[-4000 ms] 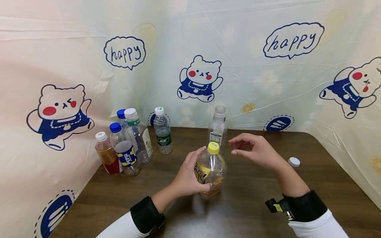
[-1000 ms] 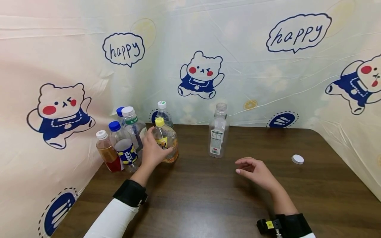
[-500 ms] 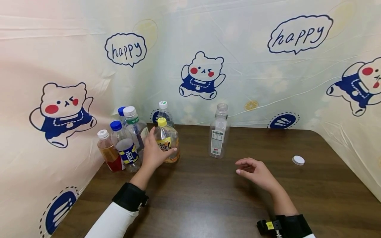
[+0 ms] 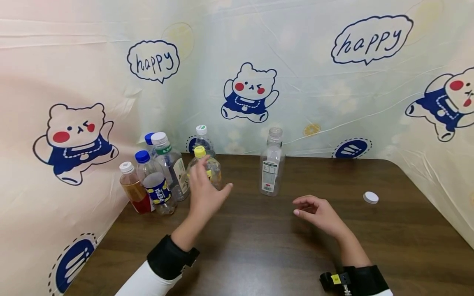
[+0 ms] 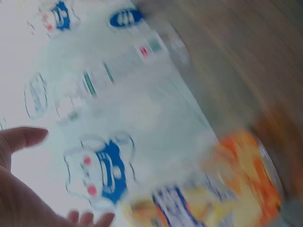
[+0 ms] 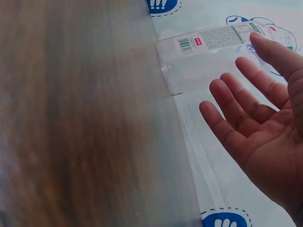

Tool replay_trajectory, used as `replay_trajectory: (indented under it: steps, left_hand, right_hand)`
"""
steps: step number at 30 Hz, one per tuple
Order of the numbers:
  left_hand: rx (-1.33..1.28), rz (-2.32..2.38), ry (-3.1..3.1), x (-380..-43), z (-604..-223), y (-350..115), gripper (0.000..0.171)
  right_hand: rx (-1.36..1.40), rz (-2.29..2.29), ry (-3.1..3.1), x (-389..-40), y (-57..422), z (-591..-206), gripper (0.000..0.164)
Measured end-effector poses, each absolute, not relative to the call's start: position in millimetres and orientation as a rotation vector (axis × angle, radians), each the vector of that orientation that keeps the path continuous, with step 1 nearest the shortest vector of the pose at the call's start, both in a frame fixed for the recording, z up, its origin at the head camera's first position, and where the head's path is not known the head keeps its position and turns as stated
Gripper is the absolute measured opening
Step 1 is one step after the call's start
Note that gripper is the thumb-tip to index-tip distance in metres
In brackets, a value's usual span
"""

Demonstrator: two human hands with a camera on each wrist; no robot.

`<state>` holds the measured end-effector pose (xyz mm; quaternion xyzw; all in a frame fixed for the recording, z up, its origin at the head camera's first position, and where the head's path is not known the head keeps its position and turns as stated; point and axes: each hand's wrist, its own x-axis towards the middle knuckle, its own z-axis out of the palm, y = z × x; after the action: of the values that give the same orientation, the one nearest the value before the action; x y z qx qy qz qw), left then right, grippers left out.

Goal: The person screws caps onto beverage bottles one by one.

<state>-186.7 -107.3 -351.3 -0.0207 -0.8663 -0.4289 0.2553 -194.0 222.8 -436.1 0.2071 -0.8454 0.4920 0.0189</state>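
My left hand [image 4: 205,196], thumb spread wide, is in front of a yellow-capped bottle [image 4: 215,169] and holds nothing. It hides much of that bottle in the head view; the blurred left wrist view shows the bottle's orange and yellow label [image 5: 236,184] apart from the fingers. My right hand [image 4: 321,214] hovers with loosely bent, empty fingers over the right half of the table. Nearest to it stands an uncapped clear bottle [image 4: 271,172] with a white label, upright near the back edge. In the right wrist view this clear bottle [image 6: 208,52] lies beyond my fingertips.
Several capped bottles cluster at the left: a Pepsi bottle [image 4: 157,187] with a blue cap, an amber one [image 4: 137,191], and a taller white-capped one [image 4: 173,166]. A green-and-white-capped bottle [image 4: 201,139] stands behind. A loose white cap [image 4: 370,197] lies on the wooden table [image 4: 259,246] at right.
My left hand carried the yellow-capped bottle from the middle to the bottles at left, then let go and drew back toward me. My right hand moved lower and has since stayed still.
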Motion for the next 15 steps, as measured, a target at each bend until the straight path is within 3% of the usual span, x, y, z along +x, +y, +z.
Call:
replay_trajectory:
  steps: [7, 15]
  left_hand:
    - [-0.354, -1.286, -2.471, -227, -360, -58, 0.103]
    - [-0.442, -1.539, -2.546, -285, -375, -16, 0.116]
  right_hand:
    - [0.620, 1.515, -2.647, -195, 223, -433, 0.030]
    - [0.618, 1.501, -2.676, -196, 226, -429, 0.031]
